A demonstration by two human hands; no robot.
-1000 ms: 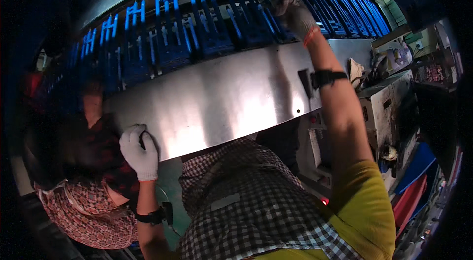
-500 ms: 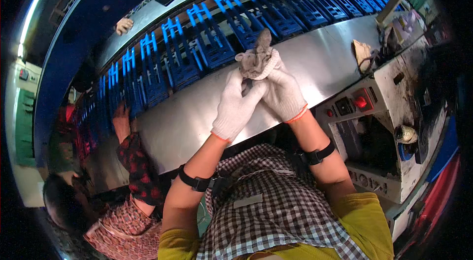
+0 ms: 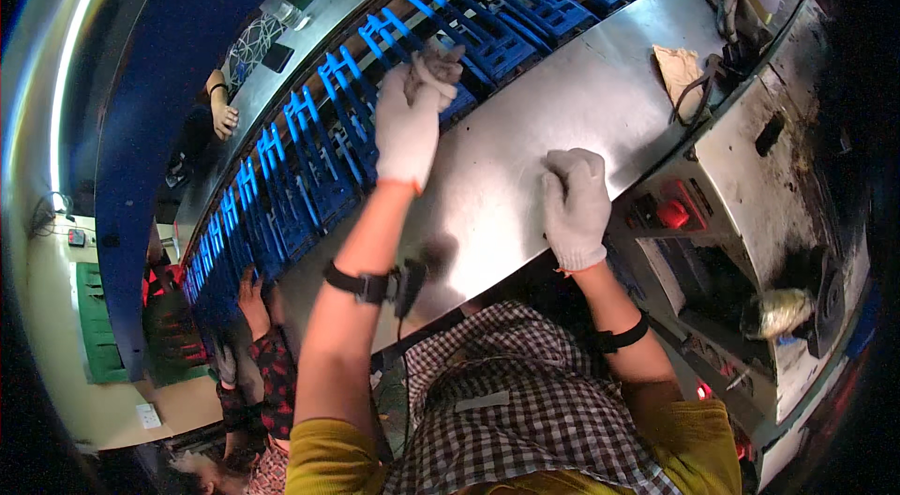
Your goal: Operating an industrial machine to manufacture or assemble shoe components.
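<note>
My left hand point(image 3: 408, 134), in a white knitted glove, is closed around a crumpled grey rag point(image 3: 442, 62). It is over the row of blue slotted pieces point(image 3: 375, 36) along the far side of the steel table point(image 3: 511, 139). Part of the rag is hidden by my fingers. My right hand point(image 3: 577, 206), gloved the same way, hangs above the near edge of the table with its fingers curled together. Nothing shows in it, though its palm is turned out of sight.
On the right stands a stained metal cabinet with a red button point(image 3: 672, 213). A tan cloth point(image 3: 677, 73) lies at the table's right end. Left of me, a co-worker's hand point(image 3: 251, 298) reaches to the blue pieces. Another person's hand point(image 3: 223, 118) rests across the line near a phone point(image 3: 277, 57).
My hands have parted. The left has carried the rag left onto the blue pieces, while the right has let go of it and drawn back rightward. The whole view has shifted.
</note>
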